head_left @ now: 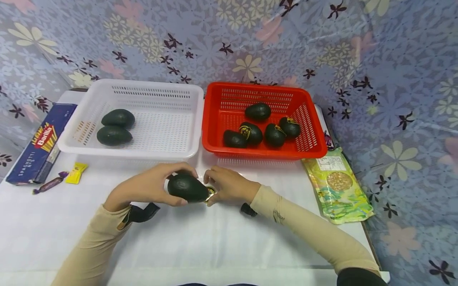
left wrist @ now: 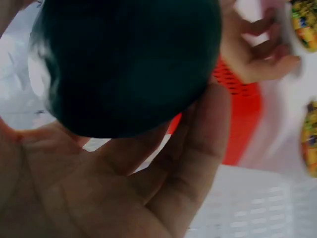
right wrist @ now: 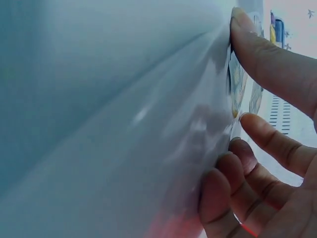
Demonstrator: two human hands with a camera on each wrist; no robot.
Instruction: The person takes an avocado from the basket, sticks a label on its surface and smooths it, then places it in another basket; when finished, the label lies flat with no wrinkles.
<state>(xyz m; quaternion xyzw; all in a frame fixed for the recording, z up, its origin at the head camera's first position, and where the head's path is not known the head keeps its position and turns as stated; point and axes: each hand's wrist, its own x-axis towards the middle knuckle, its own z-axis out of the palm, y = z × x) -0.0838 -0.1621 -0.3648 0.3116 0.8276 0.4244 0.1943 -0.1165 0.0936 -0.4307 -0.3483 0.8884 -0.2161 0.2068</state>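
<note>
In the head view my left hand (head_left: 154, 184) grips a dark green avocado (head_left: 187, 187) above the white table, thumb on the near side and fingers on the far side. The left wrist view shows the avocado (left wrist: 124, 64) large against my fingers. Just right of it, my right hand (head_left: 229, 184) reaches down over a black-and-yellow sticker (head_left: 211, 194). Seen from the right wrist, its thumb and fingertips rest on a glossy white surface, thumb apart from index finger, with stickers (right wrist: 238, 87) between them. More colourful stickers (left wrist: 309, 139) lie at the left wrist view's right edge.
A white basket (head_left: 195, 119) holds two avocados. Beside it, a red basket (head_left: 315, 147) holds several avocados, some with stickers. At left lie a spaghetti box (head_left: 41, 145), a purple-wrapped candy (head_left: 51, 183) and a yellow packet (head_left: 76, 173). A green-yellow bag (head_left: 340, 186) lies at right.
</note>
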